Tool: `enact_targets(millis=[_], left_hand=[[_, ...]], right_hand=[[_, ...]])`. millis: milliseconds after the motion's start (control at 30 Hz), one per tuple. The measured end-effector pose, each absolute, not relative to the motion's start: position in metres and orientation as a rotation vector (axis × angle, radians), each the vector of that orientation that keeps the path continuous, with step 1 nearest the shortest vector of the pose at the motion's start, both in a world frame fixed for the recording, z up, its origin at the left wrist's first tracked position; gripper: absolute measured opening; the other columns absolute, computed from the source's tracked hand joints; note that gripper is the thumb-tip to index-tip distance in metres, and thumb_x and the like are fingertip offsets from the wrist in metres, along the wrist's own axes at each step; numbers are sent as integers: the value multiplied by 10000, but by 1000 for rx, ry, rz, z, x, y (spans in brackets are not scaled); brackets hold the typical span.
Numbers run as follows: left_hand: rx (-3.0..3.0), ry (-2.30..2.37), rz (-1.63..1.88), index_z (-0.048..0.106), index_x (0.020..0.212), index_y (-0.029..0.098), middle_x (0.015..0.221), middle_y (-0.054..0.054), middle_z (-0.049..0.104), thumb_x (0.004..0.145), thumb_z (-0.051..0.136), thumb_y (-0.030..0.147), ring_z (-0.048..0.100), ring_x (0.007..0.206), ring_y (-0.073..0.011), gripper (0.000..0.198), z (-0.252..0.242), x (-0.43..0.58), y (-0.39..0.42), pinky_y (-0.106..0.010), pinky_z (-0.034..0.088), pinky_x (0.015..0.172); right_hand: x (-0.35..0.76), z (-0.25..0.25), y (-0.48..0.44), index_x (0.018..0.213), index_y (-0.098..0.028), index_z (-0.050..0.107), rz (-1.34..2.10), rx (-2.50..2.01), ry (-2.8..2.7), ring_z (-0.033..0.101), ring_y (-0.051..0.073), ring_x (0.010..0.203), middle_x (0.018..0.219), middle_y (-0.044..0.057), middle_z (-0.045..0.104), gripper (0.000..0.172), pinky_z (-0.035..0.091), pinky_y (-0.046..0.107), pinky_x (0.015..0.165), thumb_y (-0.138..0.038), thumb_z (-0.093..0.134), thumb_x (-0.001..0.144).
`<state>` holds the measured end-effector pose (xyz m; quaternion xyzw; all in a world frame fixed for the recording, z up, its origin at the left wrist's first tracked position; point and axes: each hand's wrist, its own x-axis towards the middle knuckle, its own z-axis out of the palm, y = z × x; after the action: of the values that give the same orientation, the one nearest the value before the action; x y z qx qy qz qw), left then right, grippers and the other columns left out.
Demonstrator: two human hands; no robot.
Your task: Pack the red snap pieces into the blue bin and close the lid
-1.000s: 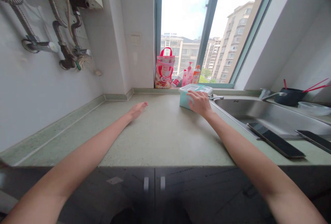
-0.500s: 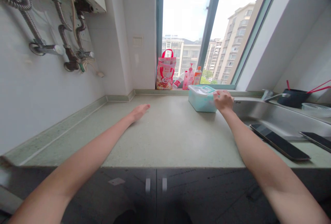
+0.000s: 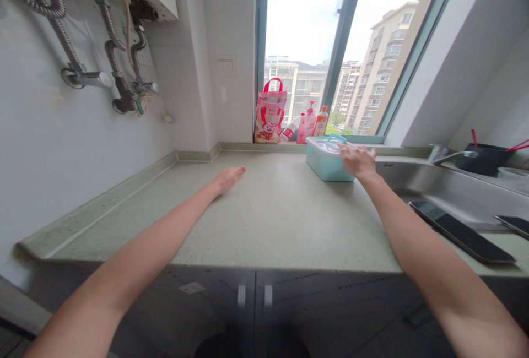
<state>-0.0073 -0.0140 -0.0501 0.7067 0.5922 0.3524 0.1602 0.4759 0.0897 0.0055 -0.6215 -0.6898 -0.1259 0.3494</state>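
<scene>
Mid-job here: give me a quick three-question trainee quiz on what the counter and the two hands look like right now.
1. True or false: the right hand rests on the teal lidded box.
2. Multiple choice: the left hand is A) gripping a bottle, B) flat on the bare countertop, C) inside the sink.
3. Fill in: the red printed bag stands on the window ____.

Key
1. True; the hand lies on the box's right end, next to the sink.
2. B; it holds nothing.
3. Sill, left of the pink and orange bottles.
</scene>
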Motion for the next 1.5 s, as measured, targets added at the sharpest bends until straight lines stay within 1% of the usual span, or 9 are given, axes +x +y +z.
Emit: enact_targets(millis=[267, 433, 600, 833, 1000, 1167, 1267, 1333, 1500], left_hand=[[2091, 1731, 909, 733, 1197, 243, 1336, -137, 719, 965, 397, 753, 584, 1342, -353, 654, -50, -4, -14, -448, 399, 1147], [2223, 1837, 635, 628, 1404, 252, 1537, -128, 589, 1027, 267, 695, 511, 1438, -325, 685, -44, 5, -26, -469, 345, 1196], [2340, 1874, 496, 621, 1439, 203, 1568, -161, 552, 952, 475, 683, 493, 1455, -373, 700, -39, 11, -36, -483, 344, 1204], [2338, 1863, 538, 642, 1419, 216, 1550, -152, 575, 918, 524, 681, 515, 1442, -361, 694, -41, 9, -35, -445, 363, 1200], [2327, 1870, 543, 648, 1414, 216, 1562, -158, 563, 910, 521, 690, 493, 1462, -366, 703, -43, 6, -31, -473, 347, 1214], [2350, 1850, 542, 649, 1416, 197, 1544, -165, 578, 904, 512, 692, 518, 1437, -371, 726, -44, 4, -28, -475, 360, 1204], [2351, 1862, 537, 641, 1425, 198, 1550, -160, 574, 906, 496, 700, 516, 1441, -359, 737, -45, 4, -27, -464, 360, 1207], [2362, 1863, 527, 637, 1431, 206, 1556, -151, 570, 910, 479, 708, 517, 1442, -351, 740, -46, 3, -26, -456, 361, 1208], [2374, 1853, 532, 646, 1419, 213, 1546, -142, 581, 901, 481, 713, 527, 1434, -348, 738, -46, 2, -25, -459, 377, 1203]], right_hand=[[446, 9, 50, 1390, -224, 672, -675, -1058, -1871, 431, 364, 1449, 1607, 132, 500, 439, 284, 598, 1215, -365, 443, 1043], [378, -19, 30, 1463, -309, 617, -290, -687, -2401, 503, 357, 1440, 1620, 95, 501, 457, 378, 591, 1200, -451, 515, 1041], [338, -54, 34, 1480, -288, 625, 207, -834, -2678, 509, 352, 1466, 1574, 134, 555, 619, 396, 547, 1224, -663, 519, 999], [340, -60, 41, 1422, -279, 673, 243, -771, -2618, 549, 335, 1433, 1491, 119, 637, 558, 419, 520, 1216, -615, 544, 996], [348, -49, 40, 1386, -290, 690, -154, -724, -2555, 537, 354, 1431, 1510, 120, 620, 442, 379, 595, 1215, -447, 596, 984], [391, -12, 38, 1508, -272, 562, -656, -900, -2107, 370, 387, 1531, 1718, 126, 334, 565, 182, 668, 1268, -315, 616, 947], [428, 2, 38, 1589, -265, 444, -726, -1130, -1846, 301, 433, 1547, 1753, 142, 217, 693, 209, 710, 1229, -431, 620, 941], [449, 4, 42, 1598, -253, 428, -701, -1279, -1726, 298, 463, 1529, 1739, 171, 230, 763, 249, 739, 1188, -554, 617, 924], [472, -2, 61, 1307, -260, 713, -377, -1558, -1718, 430, 470, 1404, 1531, 195, 520, 734, 360, 740, 1100, -819, 530, 869]])
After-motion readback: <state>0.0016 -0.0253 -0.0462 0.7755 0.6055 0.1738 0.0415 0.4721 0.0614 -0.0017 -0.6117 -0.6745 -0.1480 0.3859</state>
